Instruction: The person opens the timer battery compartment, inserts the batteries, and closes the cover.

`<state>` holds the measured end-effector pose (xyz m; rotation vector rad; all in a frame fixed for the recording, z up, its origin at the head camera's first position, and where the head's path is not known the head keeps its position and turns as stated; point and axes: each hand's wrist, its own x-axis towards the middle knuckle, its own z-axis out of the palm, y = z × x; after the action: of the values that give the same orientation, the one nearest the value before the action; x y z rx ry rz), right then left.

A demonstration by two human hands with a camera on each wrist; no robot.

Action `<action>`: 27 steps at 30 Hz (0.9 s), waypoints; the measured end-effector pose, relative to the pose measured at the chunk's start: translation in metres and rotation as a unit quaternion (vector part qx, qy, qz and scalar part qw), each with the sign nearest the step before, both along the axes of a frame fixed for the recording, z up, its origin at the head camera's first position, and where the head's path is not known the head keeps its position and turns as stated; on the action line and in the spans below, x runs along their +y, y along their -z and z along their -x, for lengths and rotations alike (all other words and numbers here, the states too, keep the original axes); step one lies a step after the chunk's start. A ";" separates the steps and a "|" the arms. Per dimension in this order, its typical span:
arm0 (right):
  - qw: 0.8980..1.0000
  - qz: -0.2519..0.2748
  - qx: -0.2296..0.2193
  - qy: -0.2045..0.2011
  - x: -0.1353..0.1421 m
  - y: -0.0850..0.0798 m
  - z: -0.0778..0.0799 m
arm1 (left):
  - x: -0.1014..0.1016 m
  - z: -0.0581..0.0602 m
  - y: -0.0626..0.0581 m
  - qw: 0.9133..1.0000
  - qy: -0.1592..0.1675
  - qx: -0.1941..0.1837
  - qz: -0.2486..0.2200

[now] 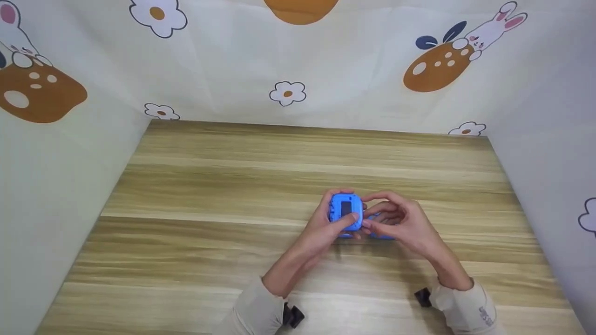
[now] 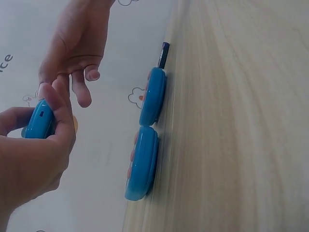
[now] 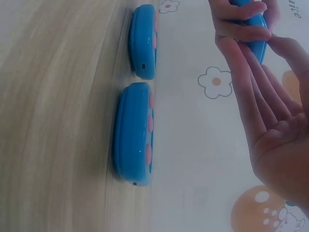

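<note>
A small blue rounded device with a dark rectangular recess in its face is in my left hand, raised above the table. The left thumb lies across that face and the fingers wrap round behind. My right hand touches the right edge with thumb and index fingertips, its other fingers loosely bent. In the left wrist view, two similar blue devices, a farther one and a nearer one, lie end to end on the table. Pink buttons show on one in the right wrist view. The hands partly cover both in the head view.
A thin dark stick-like piece lies past the far device in the left wrist view. The wood-grain table is bordered by pale printed cloth walls at the back and sides. A black clip sits at the left sleeve.
</note>
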<state>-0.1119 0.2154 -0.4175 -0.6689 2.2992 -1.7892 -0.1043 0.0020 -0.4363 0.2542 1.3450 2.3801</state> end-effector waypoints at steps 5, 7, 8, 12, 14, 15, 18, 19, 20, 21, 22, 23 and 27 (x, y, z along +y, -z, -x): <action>1.000 0.022 -0.003 -0.012 0.002 0.004 0.001 | 0.003 0.000 -0.001 1.000 0.005 0.011 -0.010; 1.000 0.025 -0.004 -0.017 0.003 0.003 0.001 | 0.004 0.000 0.000 1.000 0.010 0.015 -0.013; 1.000 0.024 -0.004 -0.018 0.004 0.002 0.001 | 0.004 0.000 0.000 1.000 0.014 0.017 -0.014; 1.000 -0.008 -0.006 -0.020 0.005 0.002 0.002 | 0.003 0.001 0.001 1.000 0.018 0.007 -0.014; 0.999 -0.042 0.004 -0.023 0.006 0.001 0.002 | 0.002 0.001 0.001 1.000 0.014 -0.012 0.000; 0.998 -0.059 0.012 -0.026 0.007 0.001 0.002 | 0.001 0.002 0.001 1.000 0.013 -0.020 0.012; 0.992 -0.114 0.054 -0.025 0.010 -0.002 0.002 | -0.003 0.002 0.001 0.997 0.022 -0.017 0.068; 0.989 -0.130 0.072 -0.025 0.011 -0.002 0.003 | -0.004 0.003 0.001 0.996 0.030 -0.009 0.086; 0.985 -0.145 0.087 -0.026 0.012 -0.003 0.003 | -0.006 0.003 0.001 0.994 0.039 0.002 0.103; 0.982 -0.157 0.101 -0.030 0.012 -0.003 0.003 | -0.007 0.004 0.002 0.992 0.048 0.015 0.116; 0.978 -0.169 0.115 -0.033 0.012 -0.003 0.003 | -0.009 0.004 0.002 0.990 0.055 0.029 0.128; 0.975 -0.179 0.125 -0.035 0.012 -0.002 0.003 | -0.010 0.005 0.002 0.989 0.062 0.036 0.132; 0.970 -0.202 0.136 -0.017 0.008 0.001 0.003 | -0.013 0.007 0.001 0.978 0.062 0.096 0.174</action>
<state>-0.1147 0.2230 -0.4182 -0.9139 2.6942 -1.2121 -0.1111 -0.0115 -0.4372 0.4606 1.7496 2.0156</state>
